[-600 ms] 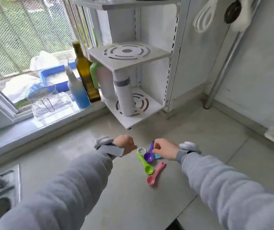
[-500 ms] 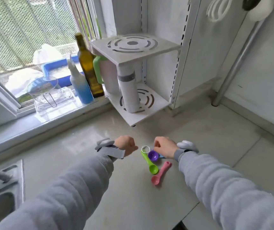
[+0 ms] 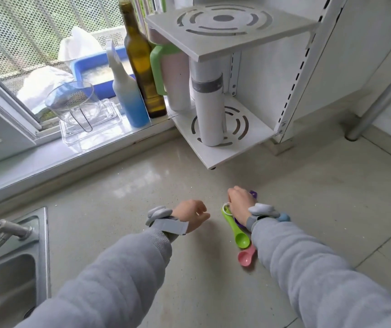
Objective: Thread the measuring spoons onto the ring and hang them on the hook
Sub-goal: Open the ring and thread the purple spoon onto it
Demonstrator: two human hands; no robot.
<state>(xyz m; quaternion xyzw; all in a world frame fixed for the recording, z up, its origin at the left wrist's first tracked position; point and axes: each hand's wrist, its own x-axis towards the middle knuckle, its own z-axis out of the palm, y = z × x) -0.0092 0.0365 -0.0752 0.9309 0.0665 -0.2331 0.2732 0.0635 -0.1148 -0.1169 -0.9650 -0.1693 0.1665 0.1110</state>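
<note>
— What's along the back?
— A window (image 3: 12, 43) with mesh outside, daylight coming through, and a pale sill (image 3: 48, 157) carrying an olive-green bottle (image 3: 140, 62) and a blue spray bottle (image 3: 128, 95).
— To the right?
— A white slotted shelf unit (image 3: 227, 31) against white walls.
— And below?
— A glossy beige table (image 3: 142, 181), with a steel sink (image 3: 7, 268) at the left.

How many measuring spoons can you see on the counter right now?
4. Green spoon beside the right wrist, pink spoon just below it, purple spoon under the right hand, blue spoon behind the wrist. More may be hidden.
</note>
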